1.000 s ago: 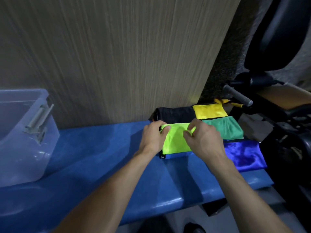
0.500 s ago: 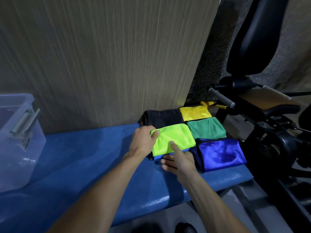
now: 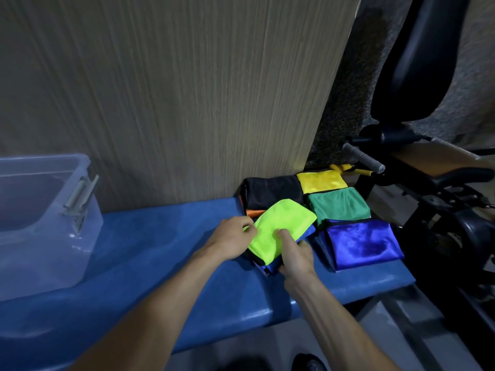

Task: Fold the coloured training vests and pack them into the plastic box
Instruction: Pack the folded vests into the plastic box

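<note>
Vests lie folded in a cluster at the right end of the blue bench (image 3: 160,263), against the wood-grain panel (image 3: 174,89). The lime vest (image 3: 281,228) sits on top of a small stack, tilted, with a blue vest (image 3: 270,267) and a dark edge showing under it; how many pieces are in that stack is hard to make out. The left hand (image 3: 233,241) pinches the lime vest's left edge with curled fingers. The right hand (image 3: 296,254) grips the stack's near right side, thumb on top of the lime cloth and fingers tucked under, hidden from view. Behind lie a black vest (image 3: 273,190) with an orange edge beneath it, a yellow vest (image 3: 320,180) and a green vest (image 3: 338,206); a shiny royal-blue vest (image 3: 361,242) lies just beside the right hand. The clear plastic box (image 3: 88,228) stands well apart at the bench's left end, cut off by the picture's edge; its visible inside holds nothing I can make out. No writing is readable. Dark gym equipment (image 3: 428,76) stands to the right.
</note>
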`<action>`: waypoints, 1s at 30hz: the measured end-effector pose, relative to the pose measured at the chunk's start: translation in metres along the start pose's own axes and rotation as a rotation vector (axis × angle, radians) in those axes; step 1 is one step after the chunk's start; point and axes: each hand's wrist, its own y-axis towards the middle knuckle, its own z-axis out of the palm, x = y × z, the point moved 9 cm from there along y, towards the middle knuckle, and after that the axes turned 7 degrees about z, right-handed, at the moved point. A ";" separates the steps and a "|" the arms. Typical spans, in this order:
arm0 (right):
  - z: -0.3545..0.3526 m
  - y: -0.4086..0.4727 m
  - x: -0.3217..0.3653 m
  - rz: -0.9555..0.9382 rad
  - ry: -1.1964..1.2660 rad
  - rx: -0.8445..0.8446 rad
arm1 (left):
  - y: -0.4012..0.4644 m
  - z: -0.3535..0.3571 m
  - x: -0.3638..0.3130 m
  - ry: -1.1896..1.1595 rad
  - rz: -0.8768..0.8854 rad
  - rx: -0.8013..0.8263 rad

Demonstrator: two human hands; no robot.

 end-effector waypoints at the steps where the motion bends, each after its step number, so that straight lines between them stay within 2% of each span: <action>1: 0.000 -0.001 0.000 -0.005 0.010 -0.014 | -0.004 0.001 0.000 -0.026 0.000 -0.013; 7: 0.007 -0.013 -0.006 -0.057 -0.009 -0.005 | -0.044 -0.009 0.011 -0.092 -0.044 -0.133; 13: 0.038 -0.050 -0.024 -0.087 -0.059 0.129 | -0.106 -0.037 0.026 -0.082 -0.074 -0.225; 18: 0.085 -0.089 -0.040 -0.034 -0.036 0.294 | -0.161 -0.090 0.044 0.038 -0.022 -0.260; 21: 0.114 -0.116 -0.041 0.001 -0.024 0.402 | -0.197 -0.144 0.041 0.068 0.083 -0.393; 24: 0.137 -0.142 -0.032 0.010 -0.013 0.512 | -0.242 -0.225 0.041 0.167 0.176 -0.704; 27: 0.158 -0.170 -0.011 -0.002 0.013 0.641 | -0.286 -0.293 0.082 0.419 0.055 -0.966; 30: 0.182 -0.203 0.013 -0.025 0.024 0.765 | -0.311 -0.323 0.146 0.565 -0.196 -0.944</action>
